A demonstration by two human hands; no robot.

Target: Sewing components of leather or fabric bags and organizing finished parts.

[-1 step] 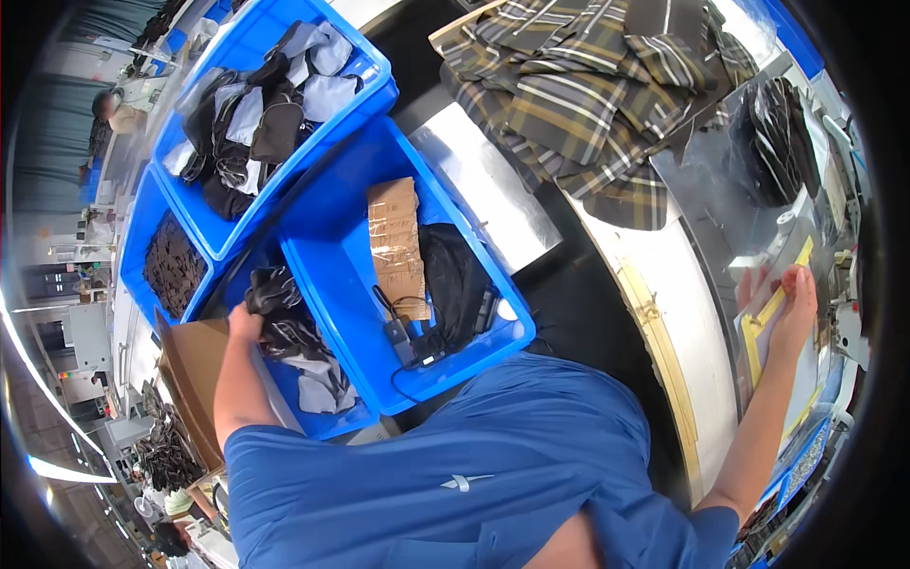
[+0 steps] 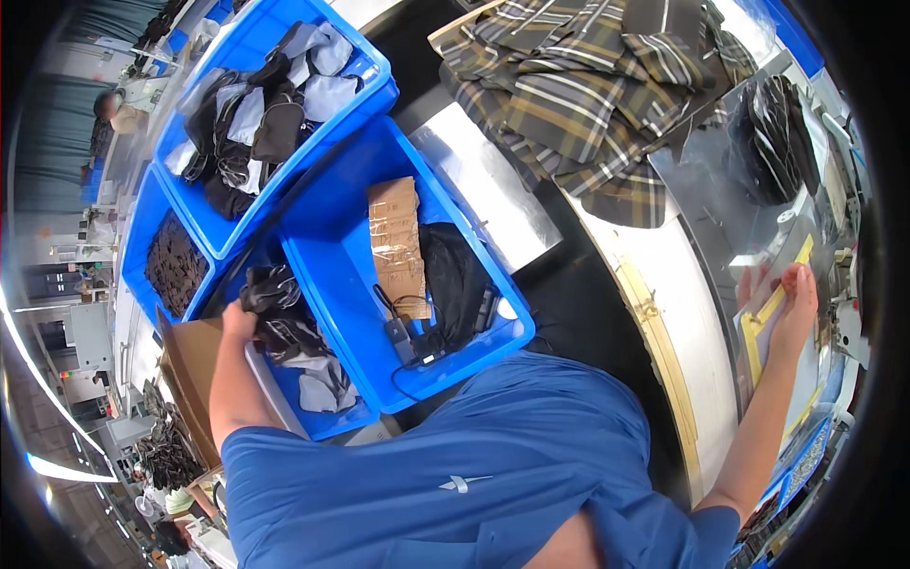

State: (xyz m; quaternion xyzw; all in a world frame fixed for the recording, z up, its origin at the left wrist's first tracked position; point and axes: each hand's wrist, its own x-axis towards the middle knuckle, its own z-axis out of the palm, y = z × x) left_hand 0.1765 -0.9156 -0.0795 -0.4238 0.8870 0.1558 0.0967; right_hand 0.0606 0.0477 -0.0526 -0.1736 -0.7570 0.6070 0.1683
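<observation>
On the left, my left hand (image 2: 239,321) is closed at the edge of a bunched piece of dark fabric (image 2: 272,287); its fingertips are partly hidden. The bunch lies over a narrow blue bin (image 2: 327,424) with more dark and grey cut pieces (image 2: 327,383) in it. Far to the right, my right hand (image 2: 798,299) has its fingers closed on the edge of a clear plastic panel bordered with yellow tape (image 2: 755,334). A pale reflection of the fingers shows beside it on the panel.
Beside the left bin, a blue bin (image 2: 517,334) holds cardboard (image 2: 396,248), a black bag (image 2: 450,284) and a cable. Another bin (image 2: 384,87) has dark and grey pieces. Plaid fabric (image 2: 578,104) covers the far table. An open cardboard box (image 2: 194,356) stands by my left forearm.
My left hand has shifted slightly left and up, and the dark bunch beside it has moved a little with it. My right hand stays in place.
</observation>
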